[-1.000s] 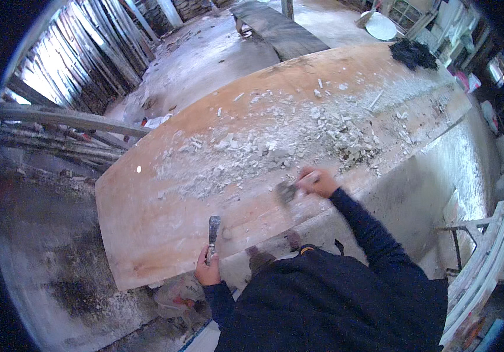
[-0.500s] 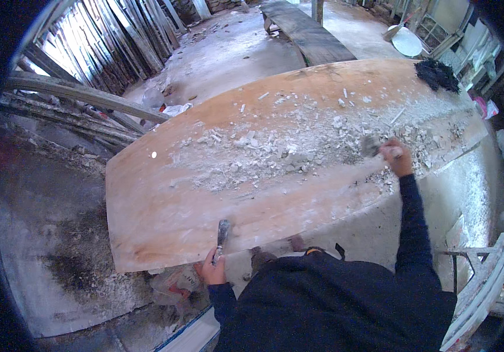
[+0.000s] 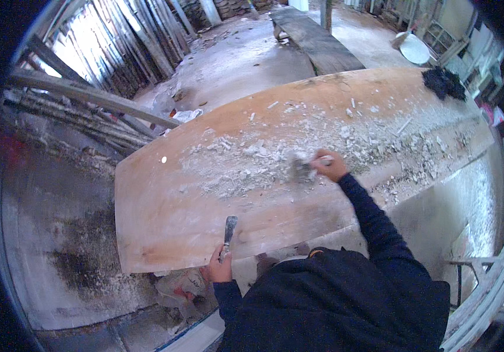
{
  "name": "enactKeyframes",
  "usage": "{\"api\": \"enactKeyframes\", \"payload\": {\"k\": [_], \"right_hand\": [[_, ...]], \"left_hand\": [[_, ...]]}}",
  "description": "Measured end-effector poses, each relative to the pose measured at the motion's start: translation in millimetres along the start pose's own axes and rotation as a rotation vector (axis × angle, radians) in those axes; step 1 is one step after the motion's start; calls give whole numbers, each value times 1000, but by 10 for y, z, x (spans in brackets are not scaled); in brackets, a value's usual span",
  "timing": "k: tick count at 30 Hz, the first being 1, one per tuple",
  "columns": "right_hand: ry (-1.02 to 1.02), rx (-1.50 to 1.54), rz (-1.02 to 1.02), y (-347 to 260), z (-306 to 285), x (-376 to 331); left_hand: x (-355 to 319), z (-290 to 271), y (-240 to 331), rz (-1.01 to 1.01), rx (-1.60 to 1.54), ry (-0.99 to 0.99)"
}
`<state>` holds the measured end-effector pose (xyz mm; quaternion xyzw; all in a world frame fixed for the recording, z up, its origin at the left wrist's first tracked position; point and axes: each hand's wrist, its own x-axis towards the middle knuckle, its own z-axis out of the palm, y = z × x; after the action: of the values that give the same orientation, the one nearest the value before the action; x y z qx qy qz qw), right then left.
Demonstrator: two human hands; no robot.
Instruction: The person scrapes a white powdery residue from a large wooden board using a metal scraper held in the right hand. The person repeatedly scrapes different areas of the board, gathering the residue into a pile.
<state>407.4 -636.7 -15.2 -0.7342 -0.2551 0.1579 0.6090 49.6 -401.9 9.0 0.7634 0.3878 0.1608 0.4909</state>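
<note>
A wide wooden board [image 3: 158,226] lies in front of me, strewn with white chips and powder [image 3: 258,151]. At its near edge my left hand [image 3: 220,268] is closed around the handle of a putty knife [image 3: 230,229], the blade pointing up and away over the wood. My right hand [image 3: 334,168] reaches over the middle of the board, fingers wrapped round a short pale handle. The tool looks like a brush [image 3: 300,169]; its grey head is among the chips and smeared by motion.
A black tangled bundle [image 3: 443,84] sits at the board's far right corner. Beyond stands a dark bench [image 3: 322,44]. Wooden poles [image 3: 105,100] lean at the left. A plastic bag [image 3: 187,284] is below the near edge, and a pale wooden frame [image 3: 483,287] stands at right.
My right hand has swept the brush left across the board, from the right part to the middle. The left hand still holds the putty knife near the edge. The view has shifted slightly.
</note>
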Motion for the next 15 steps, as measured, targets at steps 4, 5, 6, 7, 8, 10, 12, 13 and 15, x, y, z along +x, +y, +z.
{"api": "enactKeyframes", "payload": {"k": [4, 5, 6, 7, 8, 10, 12, 13, 15], "right_hand": [[178, -368, 42, -19, -1103, -168], [263, -406, 27, -6, -1331, -222], [347, -440, 12, 11, -1479, -252], [390, -653, -80, -47, -1534, -246], [428, -861, -175, -124, -1558, -245], [482, -991, -251, -228, -1433, -206], [499, -827, -197, -353, -952, -131], [384, -714, -198, -301, -654, -97], [114, -436, -152, -462, 257, -37]], "left_hand": [[-101, -90, -232, -6, -4, 45], [-113, -105, -230, -24, 20, 52], [-133, -120, -211, -44, 48, 60], [-144, -137, -202, -63, 75, 70], [-157, -163, -226, -60, 71, 83], [-162, -194, -284, -50, 60, 104], [-147, -232, -257, -85, 91, 120], [-128, -259, -244, -95, 106, 119], [-123, -331, -375, -76, 56, 149]]}}
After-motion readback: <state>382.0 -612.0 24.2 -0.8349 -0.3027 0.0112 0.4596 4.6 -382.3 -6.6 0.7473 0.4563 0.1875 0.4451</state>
